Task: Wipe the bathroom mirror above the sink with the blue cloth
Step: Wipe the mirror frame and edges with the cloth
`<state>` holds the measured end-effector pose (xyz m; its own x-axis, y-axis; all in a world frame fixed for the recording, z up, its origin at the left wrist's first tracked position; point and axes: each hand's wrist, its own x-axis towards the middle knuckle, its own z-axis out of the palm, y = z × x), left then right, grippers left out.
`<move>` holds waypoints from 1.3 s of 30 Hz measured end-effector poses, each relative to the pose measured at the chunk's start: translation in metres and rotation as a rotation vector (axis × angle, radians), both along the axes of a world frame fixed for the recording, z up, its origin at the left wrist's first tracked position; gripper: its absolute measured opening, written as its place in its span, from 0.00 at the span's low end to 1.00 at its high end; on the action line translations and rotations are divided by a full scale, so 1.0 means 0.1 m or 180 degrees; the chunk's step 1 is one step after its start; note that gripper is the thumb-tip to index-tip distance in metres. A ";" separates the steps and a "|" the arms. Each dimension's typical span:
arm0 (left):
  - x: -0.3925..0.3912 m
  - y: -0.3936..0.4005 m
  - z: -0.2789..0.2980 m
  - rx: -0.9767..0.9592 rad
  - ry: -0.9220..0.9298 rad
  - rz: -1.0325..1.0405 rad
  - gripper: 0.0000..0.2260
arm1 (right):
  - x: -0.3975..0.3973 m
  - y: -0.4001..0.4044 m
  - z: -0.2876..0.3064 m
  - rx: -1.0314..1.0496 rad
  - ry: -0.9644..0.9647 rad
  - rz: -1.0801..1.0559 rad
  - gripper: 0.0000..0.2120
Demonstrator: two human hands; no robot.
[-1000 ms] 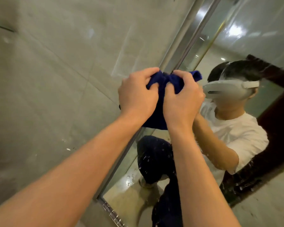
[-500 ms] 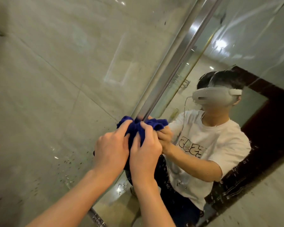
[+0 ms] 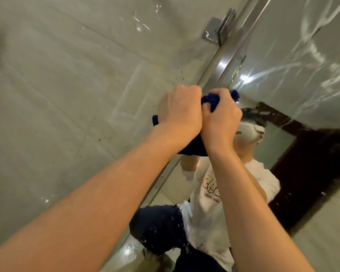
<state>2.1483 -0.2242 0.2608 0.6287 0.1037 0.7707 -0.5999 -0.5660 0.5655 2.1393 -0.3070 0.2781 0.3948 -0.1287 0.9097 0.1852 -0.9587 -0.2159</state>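
Both hands side by side, fingers curled. Left hand (image 3: 180, 112) and right hand (image 3: 221, 118) each grip the bunched blue cloth (image 3: 211, 100), held at the mirror (image 3: 283, 79) by its steel frame edge (image 3: 224, 61). Cloth mostly hidden behind the hands; contact with the glass can't be made out. Streaks on the upper mirror, droplets lower.

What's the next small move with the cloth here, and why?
Probably drag the cloth down and right across the mirror. Both the left hand and right hand grip it bunched at the metal frame, while streaks above and droplets lower down show on the glass.
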 end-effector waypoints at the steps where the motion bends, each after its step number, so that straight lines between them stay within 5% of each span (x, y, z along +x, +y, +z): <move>1: 0.01 0.00 -0.01 0.0070 -0.0039 -0.0017 0.05 | 0.02 -0.01 -0.04 -0.0041 -0.0083 -0.0007 0.12; 9: -0.02 0.03 -0.73 0.0069 0.0222 -0.0152 0.09 | 0.07 -0.06 -0.80 -0.0320 -0.0160 0.0004 0.12; 15: -0.14 0.03 -1.28 -0.0197 0.0537 -0.0361 0.19 | -0.02 -0.09 -1.27 -0.0452 0.0468 0.0063 0.10; 21: -0.04 0.03 -0.95 -0.0293 0.0302 -0.0373 0.19 | -0.07 -0.04 -0.80 -0.0193 0.0734 0.0257 0.09; 30: 0.15 -0.05 0.62 -0.0344 -0.0500 0.0031 0.05 | 0.07 -0.05 0.87 -0.0447 0.0233 -0.0266 0.08; 39: 0.01 -0.08 0.26 0.0349 -0.0413 0.0500 0.08 | 0.10 -0.01 0.57 -0.1015 0.0390 -0.0783 0.05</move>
